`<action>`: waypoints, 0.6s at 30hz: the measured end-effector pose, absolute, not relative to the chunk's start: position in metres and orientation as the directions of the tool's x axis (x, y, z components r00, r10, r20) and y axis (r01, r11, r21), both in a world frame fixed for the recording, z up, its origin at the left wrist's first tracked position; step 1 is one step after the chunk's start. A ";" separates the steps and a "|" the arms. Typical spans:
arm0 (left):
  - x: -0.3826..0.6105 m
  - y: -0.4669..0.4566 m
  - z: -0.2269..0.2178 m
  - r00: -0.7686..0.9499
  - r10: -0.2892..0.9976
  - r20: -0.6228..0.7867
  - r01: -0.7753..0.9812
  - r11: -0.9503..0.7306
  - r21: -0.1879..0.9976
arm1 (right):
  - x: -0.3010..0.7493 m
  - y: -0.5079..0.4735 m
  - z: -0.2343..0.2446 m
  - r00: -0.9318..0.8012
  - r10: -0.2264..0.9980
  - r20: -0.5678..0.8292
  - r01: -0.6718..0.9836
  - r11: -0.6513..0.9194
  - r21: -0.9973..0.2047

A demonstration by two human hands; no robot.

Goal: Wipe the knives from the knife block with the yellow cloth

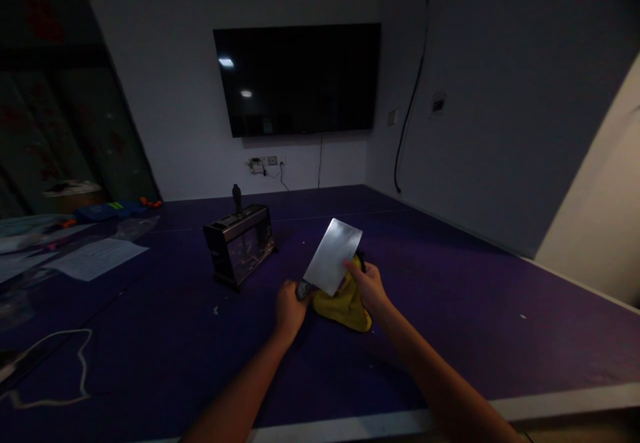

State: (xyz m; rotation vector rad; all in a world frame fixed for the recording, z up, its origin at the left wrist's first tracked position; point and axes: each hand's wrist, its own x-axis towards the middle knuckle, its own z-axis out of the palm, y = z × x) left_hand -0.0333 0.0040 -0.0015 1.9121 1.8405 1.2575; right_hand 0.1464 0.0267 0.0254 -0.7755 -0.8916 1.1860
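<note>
My left hand (290, 308) is closed round the dark handle of a cleaver (333, 256), whose broad steel blade tilts up and away to the right. My right hand (367, 286) grips a yellow cloth (345, 306) and presses it against the lower edge of the blade. The cloth bunches beneath the knife and rests on the purple table (450, 310). Both hands work near the middle of the table, just in front of me.
A dark metal knife block (240, 243) with a glass side stands behind my left hand. Papers (95, 258) and small coloured items lie at the far left. A white cord (60, 370) loops near the left front edge. A black screen (300, 78) hangs on the wall.
</note>
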 end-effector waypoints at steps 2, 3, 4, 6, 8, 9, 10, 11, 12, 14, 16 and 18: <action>-0.029 0.003 -0.001 -0.107 0.940 0.324 0.670 -0.173 0.722 | 0.148 0.027 0.027 0.168 0.972 0.166 -0.433 0.224 -0.873; -0.027 0.002 -0.001 -0.085 0.963 0.255 0.616 -0.151 0.773 | 0.149 0.026 0.028 0.178 0.970 0.162 -0.432 0.225 -0.873; -0.024 0.002 -0.002 -0.053 0.983 0.175 0.544 -0.118 0.831 | 0.150 0.026 0.029 0.184 0.970 0.159 -0.429 0.225 -0.875; -0.020 0.001 -0.004 0.033 0.999 0.002 0.384 -0.015 0.923 | 0.150 0.024 0.033 0.188 0.969 0.157 -0.424 0.224 -0.877; -0.018 0.000 -0.006 0.130 0.983 -0.129 0.253 0.093 0.963 | 0.150 0.022 0.035 0.186 0.969 0.162 -0.422 0.228 -0.877; -0.017 -0.001 -0.006 0.166 0.972 -0.169 0.208 0.133 0.969 | 0.149 0.022 0.036 0.183 0.969 0.165 -0.421 0.228 -0.878; -0.017 -0.001 -0.007 0.193 0.962 -0.193 0.176 0.159 0.971 | 0.149 0.021 0.037 0.177 0.970 0.166 -0.420 0.227 -0.878; -0.017 -0.002 -0.008 0.211 0.955 -0.208 0.157 0.176 0.972 | 0.149 0.021 0.037 0.174 0.971 0.166 -0.420 0.225 -0.879; -0.018 -0.002 -0.009 0.219 0.952 -0.216 0.149 0.186 0.971 | 0.149 0.022 0.037 0.173 0.972 0.162 -0.421 0.222 -0.880; -0.018 -0.002 -0.010 0.198 0.956 -0.215 0.146 0.189 0.971 | 0.149 0.023 0.035 0.170 0.974 0.152 -0.422 0.211 -0.882; -0.018 -0.002 -0.012 0.147 0.970 -0.196 0.132 0.177 0.975 | 0.149 0.025 0.032 0.163 0.976 0.147 -0.426 0.204 -0.881; -0.017 -0.001 -0.014 0.091 0.982 -0.168 0.100 0.159 0.982 | 0.151 0.028 0.029 0.159 0.975 0.158 -0.421 0.212 -0.882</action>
